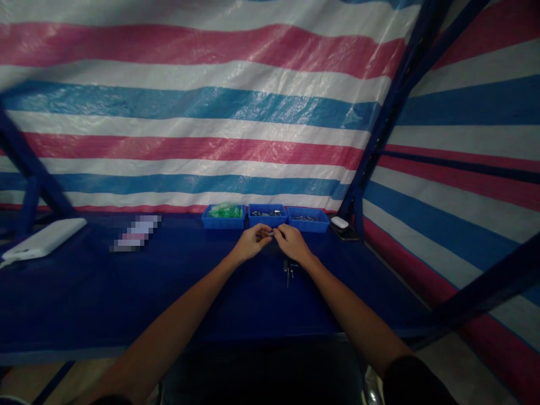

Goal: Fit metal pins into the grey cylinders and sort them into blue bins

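My left hand [252, 241] and my right hand [292, 242] meet fingertip to fingertip over the dark blue table [126, 292], just in front of three blue bins. Both pinch a tiny part between them; it is too small to name. A few small metal pieces [289, 269] lie on the table under my right wrist. The left bin [223, 216] holds green items, the middle bin [267, 215] and the right bin [307, 219] hold small dark metal parts.
A white flat device [44, 239] lies at the table's far left, a blurred pale item [135, 233] beside it. A white small case on a dark pad [342, 225] sits right of the bins. A striped tarpaulin and blue shelf posts [382, 124] surround the table.
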Tool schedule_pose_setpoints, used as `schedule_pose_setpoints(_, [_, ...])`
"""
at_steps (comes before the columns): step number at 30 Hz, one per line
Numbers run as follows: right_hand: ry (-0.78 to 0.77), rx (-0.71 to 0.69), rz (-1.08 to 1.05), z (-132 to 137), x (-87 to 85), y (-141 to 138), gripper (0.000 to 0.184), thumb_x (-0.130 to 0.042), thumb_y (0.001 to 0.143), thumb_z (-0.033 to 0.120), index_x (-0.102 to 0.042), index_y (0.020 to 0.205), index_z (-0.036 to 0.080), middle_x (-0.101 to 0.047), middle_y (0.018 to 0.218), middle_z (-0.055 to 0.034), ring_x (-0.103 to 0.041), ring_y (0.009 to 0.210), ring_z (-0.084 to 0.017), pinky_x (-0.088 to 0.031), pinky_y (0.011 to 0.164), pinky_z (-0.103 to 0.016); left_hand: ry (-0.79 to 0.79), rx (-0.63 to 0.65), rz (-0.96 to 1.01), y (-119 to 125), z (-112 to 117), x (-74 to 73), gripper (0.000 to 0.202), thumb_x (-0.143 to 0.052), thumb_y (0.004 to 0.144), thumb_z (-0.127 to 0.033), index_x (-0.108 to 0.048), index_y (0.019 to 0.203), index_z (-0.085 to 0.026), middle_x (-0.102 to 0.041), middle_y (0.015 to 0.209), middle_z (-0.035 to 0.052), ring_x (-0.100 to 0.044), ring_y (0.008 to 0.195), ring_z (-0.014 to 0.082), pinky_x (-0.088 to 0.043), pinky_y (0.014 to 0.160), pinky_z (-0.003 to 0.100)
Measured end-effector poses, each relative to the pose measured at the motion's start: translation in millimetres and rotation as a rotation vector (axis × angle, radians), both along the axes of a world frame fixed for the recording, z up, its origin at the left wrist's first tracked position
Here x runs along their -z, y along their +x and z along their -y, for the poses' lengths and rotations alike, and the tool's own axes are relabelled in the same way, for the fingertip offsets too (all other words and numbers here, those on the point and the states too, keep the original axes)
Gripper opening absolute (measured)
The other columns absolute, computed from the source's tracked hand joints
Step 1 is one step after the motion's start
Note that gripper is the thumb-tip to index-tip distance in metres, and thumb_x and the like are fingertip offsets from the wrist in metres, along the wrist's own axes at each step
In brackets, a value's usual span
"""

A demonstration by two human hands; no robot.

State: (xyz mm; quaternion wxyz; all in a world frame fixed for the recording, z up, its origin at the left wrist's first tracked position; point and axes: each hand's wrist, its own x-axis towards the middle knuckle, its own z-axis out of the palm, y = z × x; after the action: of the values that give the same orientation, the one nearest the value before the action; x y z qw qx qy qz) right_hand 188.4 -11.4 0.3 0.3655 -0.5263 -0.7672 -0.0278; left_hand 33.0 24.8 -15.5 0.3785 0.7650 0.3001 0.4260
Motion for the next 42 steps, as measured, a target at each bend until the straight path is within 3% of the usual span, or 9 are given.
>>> schedule_pose_setpoints(2, [-0.005, -0.007, -0.024, 0.7, 0.6, -3.1, 0.029, -0.038, 0.088, 0.028, -0.047, 0.062, 0.018, -0.05, 0.061, 0.0001, -0.046, 0.059, -0.012, -0.032, 0.058, -0.024, 0.011, -0.055, 0.011, -1.2, 3.3, 0.5, 0.023, -0.057, 0.072, -0.029, -0.056, 0.089, -0.013, -0.061, 0.079, 0.0041, -0.057, 0.072, 0.0139, -0.046, 0.069, 0.026])
schedule_pose_setpoints(7, [-0.028, -0.07, -0.04, 8.5, -0.1, -5.2, 0.022, -0.046, 0.084, 0.031, -0.053, 0.1, 0.017, -0.057, 0.07, -0.0002, -0.052, 0.067, -0.013, -0.037, 0.063, -0.023, 0.024, -0.195, -0.047, -0.4, 7.5, -1.1, 0.027, -0.045, 0.08, -0.035, -0.061, 0.081, -0.014, -0.064, 0.074, 0.0036, -0.058, 0.07, 0.0151, -0.044, 0.068, 0.026])
schedule_pose_setpoints(13, [0.008, -0.012, 0.186, 7.0, -18.2, -4.7, 0.02, -0.043, 0.086, 0.031, -0.058, 0.085, 0.018, -0.062, 0.079, -0.0046, -0.056, 0.075, -0.016, -0.038, 0.069, -0.025, -0.057, -0.218, -0.145, 0.9, 14.2, -5.2, 0.052, -0.026, 0.086, -0.046, -0.061, 0.071, -0.012, -0.06, 0.063, 0.004, -0.055, 0.059, 0.0148, -0.041, 0.056, 0.025])
schedule_pose_setpoints(16, [-0.019, 0.125, 0.198, -15.3, -37.9, -2.9, 0.025, -0.041, 0.087, 0.036, -0.058, 0.094, 0.019, -0.064, 0.082, -0.0056, -0.058, 0.076, -0.017, -0.038, 0.068, -0.025, 0.049, -0.1, -0.281, 0.5, 24.8, -8.2, 0.045, -0.029, 0.088, -0.041, -0.061, 0.098, -0.011, -0.063, 0.076, 0.0059, -0.057, 0.068, 0.016, -0.043, 0.065, 0.028])
schedule_pose_setpoints(20, [-0.089, 0.32, 0.138, -41.1, -56.1, -2.2, 0.043, -0.046, 0.085, 0.038, -0.043, 0.121, 0.016, -0.065, 0.087, -0.0094, -0.059, 0.08, -0.022, -0.039, 0.067, -0.028, 0.382, 0.238, -0.515, -2.3, 39.8, -13.0, 0.043, -0.046, 0.079, -0.016, -0.05, 0.121, -0.023, -0.057, 0.106, 0.006, -0.053, 0.095, 0.0176, -0.04, 0.084, 0.031])
schedule_pose_setpoints(25, [-0.089, 0.171, 0.09, -25.9, -29.5, 6.3, 0.031, -0.045, 0.085, 0.035, -0.053, 0.11, 0.019, -0.065, 0.078, -0.005, -0.059, 0.07, -0.017, -0.038, 0.065, -0.025, 0.445, 0.336, -0.692, -7.6, 42.5, -17.1, 0.039, -0.046, 0.078, -0.008, -0.058, 0.107, -0.031, -0.052, 0.115, 0.0018, -0.048, 0.103, 0.0191, -0.037, 0.086, 0.035])
schedule_pose_setpoints(30, [-0.122, 0.088, -0.029, -7.9, 1.5, 21.3, 0.021, -0.047, 0.082, 0.031, -0.063, 0.09, 0.018, -0.061, 0.066, -0.0013, -0.054, 0.059, -0.014, -0.037, 0.059, -0.024, 0.422, 0.193, -0.715, -9.6, 33.2, -14.3, 0.014, -0.055, 0.079, -0.029, -0.06, 0.092, -0.024, -0.057, 0.1, 0.0019, -0.048, 0.098, 0.0201, -0.036, 0.082, 0.034])
schedule_pose_setpoints(37, [-0.146, -0.099, -0.101, -4.4, 0.5, 5.1, 0.022, -0.047, 0.083, 0.032, -0.062, 0.092, 0.019, -0.059, 0.065, 0.0003, -0.051, 0.058, -0.011, -0.035, 0.056, -0.022, 0.447, -0.032, -0.606, -14.7, 13.6, -7.3, 0.015, -0.046, 0.084, -0.025, -0.059, 0.086, -0.018, -0.061, 0.086, 0.0046, -0.052, 0.084, 0.0179, -0.039, 0.077, 0.03])
schedule_pose_setpoints(42, [-0.187, -0.234, -0.016, 2.2, 2.6, -2.6, 0.022, -0.055, 0.078, 0.028, -0.058, 0.098, 0.018, -0.058, 0.069, 0.0009, -0.051, 0.061, -0.011, -0.036, 0.058, -0.022, 0.289, -0.268, -0.331, -18.6, 6.1, -11.5, 0.016, -0.043, 0.083, -0.024, -0.053, 0.092, -0.016, -0.059, 0.07, 0.0015, -0.056, 0.068, 0.0156, -0.041, 0.066, 0.026])
